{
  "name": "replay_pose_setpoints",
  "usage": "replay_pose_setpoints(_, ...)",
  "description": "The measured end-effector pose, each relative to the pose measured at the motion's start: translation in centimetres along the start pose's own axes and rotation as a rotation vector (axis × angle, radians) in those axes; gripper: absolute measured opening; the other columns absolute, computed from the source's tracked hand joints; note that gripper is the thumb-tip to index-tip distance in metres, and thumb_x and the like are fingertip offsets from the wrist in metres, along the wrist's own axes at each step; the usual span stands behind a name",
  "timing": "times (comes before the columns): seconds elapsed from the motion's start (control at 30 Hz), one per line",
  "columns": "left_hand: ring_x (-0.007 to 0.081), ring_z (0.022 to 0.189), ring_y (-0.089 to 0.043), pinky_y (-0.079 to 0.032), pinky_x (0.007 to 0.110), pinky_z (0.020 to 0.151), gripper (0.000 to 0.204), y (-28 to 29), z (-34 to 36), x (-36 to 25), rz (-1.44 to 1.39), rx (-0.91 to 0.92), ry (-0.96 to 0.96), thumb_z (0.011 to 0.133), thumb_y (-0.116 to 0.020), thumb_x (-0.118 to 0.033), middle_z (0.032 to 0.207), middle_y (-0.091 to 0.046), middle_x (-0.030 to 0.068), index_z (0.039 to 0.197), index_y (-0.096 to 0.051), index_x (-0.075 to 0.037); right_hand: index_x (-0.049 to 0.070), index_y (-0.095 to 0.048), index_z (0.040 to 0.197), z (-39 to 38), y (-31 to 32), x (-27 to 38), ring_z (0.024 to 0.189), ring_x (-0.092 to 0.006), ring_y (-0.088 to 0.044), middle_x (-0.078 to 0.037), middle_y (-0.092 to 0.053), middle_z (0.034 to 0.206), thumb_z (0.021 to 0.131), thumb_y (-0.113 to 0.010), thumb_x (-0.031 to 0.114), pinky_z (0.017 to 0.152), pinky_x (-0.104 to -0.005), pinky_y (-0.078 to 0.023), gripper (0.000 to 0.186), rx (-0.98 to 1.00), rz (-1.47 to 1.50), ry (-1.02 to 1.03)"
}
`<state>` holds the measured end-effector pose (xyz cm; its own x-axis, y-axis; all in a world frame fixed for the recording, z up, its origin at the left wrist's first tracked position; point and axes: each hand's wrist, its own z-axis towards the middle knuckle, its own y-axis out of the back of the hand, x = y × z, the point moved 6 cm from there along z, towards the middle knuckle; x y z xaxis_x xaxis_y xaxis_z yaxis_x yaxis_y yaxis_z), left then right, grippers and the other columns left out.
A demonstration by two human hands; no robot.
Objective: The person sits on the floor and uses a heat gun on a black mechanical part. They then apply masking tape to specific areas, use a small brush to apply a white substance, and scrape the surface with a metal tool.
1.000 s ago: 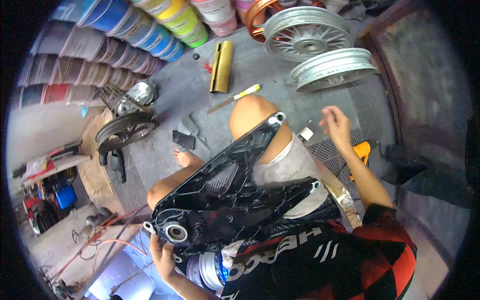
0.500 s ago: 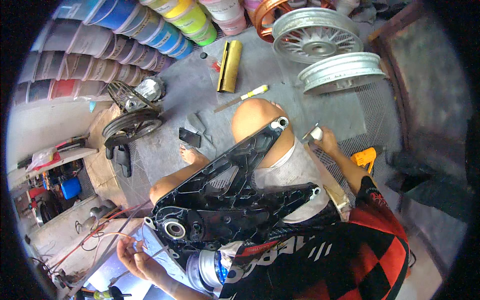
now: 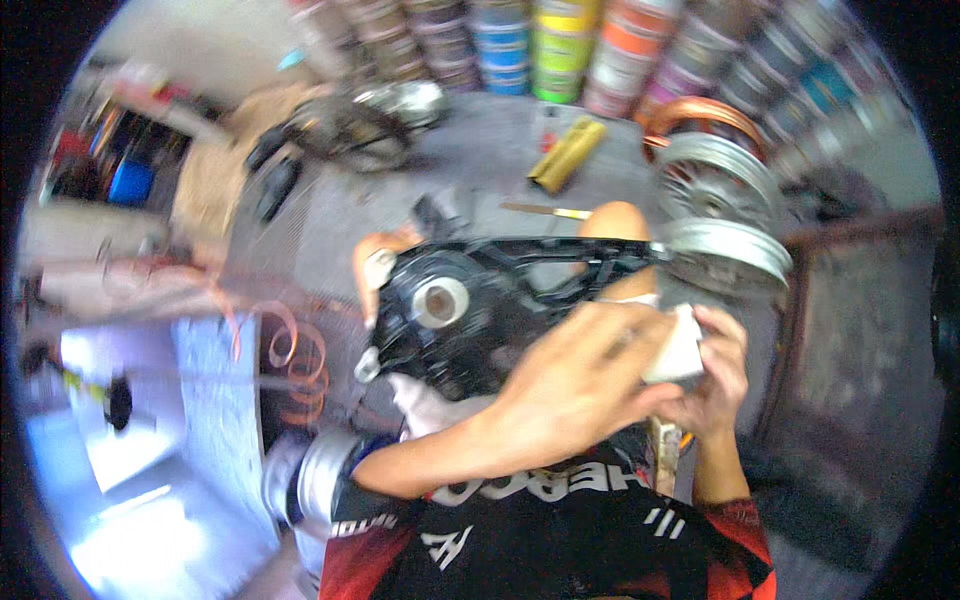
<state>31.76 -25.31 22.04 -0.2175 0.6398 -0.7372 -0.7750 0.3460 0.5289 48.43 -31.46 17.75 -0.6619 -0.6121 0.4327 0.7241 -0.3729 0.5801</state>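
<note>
A small white block-like piece (image 3: 680,352) sits between my two hands; blur hides its exact kind. My left hand (image 3: 575,365) reaches across from the left, its fingers and thumb closed about the piece's left side. From the right, my right hand (image 3: 722,365) curls its fingers round the other side. Beneath and beyond them, across my lap, lies a black motorcycle swingarm (image 3: 490,310) with a pale round bore at its left end. My left forearm covers part of its near side. A pale cloth (image 3: 425,405) shows under its near edge.
Silver wheel rims (image 3: 725,250) and an orange rim (image 3: 710,125) stand at the right. On the floor ahead lie a gold channel-shaped piece (image 3: 567,155) and a yellow-handled file (image 3: 545,210). Stacked paint tubs (image 3: 500,50) line the back. An orange coiled hose (image 3: 300,365) hangs at left.
My left hand has come from the far left over to the right hand and the white piece. The view has turned left; the swingarm now lies more level across my lap.
</note>
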Motion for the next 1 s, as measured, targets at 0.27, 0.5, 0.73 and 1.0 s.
replay_pose_setpoints(0.27,0.0268,0.08,-0.059,-0.05,0.037,0.07,0.027,2.5,-6.5,0.7,-0.226,-0.292,-0.033,0.077,-0.076,-0.006,0.091,-0.06,0.0107,0.101,-0.066,0.001,0.007,-0.035,0.134,1.0,-2.8,5.7,0.098,-0.0397,-0.061,-0.015,-0.063,0.092,0.082,-0.076,0.029,0.086,-0.0511,-0.051,0.07,0.167,0.139,0.011)
replay_pose_setpoints(0.5,0.0266,0.07,-0.057,-0.049,0.035,0.059,0.017,2.1,-8.3,1.7,-0.076,-0.337,0.013,0.084,-0.067,-0.005,0.083,-0.051,0.0121,0.092,-0.055,0.004,0.003,-0.045,0.13,2.9,-3.8,6.7,0.093,-0.0397,-0.064,-0.017,-0.061,0.094,0.08,-0.075,0.029,0.076,-0.0481,-0.056,0.064,0.331,0.104,0.095)
replay_pose_setpoints(0.73,0.0222,0.087,-0.061,-0.053,0.032,0.07,0.027,3.1,-9.1,3.4,-0.549,-0.177,0.265,0.09,-0.067,-0.009,0.098,-0.058,0.012,0.113,-0.054,-0.001,-0.009,-0.058,0.114,0.6,-3.4,3.3,0.079,-0.0256,-0.064,-0.02,-0.066,0.091,0.075,-0.069,0.049,0.069,-0.0332,-0.051,0.07,0.237,0.59,-0.466)
replay_pose_setpoints(1.0,0.0301,0.103,-0.061,-0.055,0.036,0.079,0.033,3.2,-8.5,0.5,-0.245,-0.079,-0.227,0.075,-0.066,-0.014,0.108,-0.061,0.0113,0.105,-0.066,0.0,-0.015,-0.061,0.112,-1.2,-5.6,2.4,0.082,-0.0213,-0.067,-0.021,-0.068,0.097,0.078,-0.066,0.058,0.07,-0.0279,-0.052,0.081,0.41,1.098,-0.849)
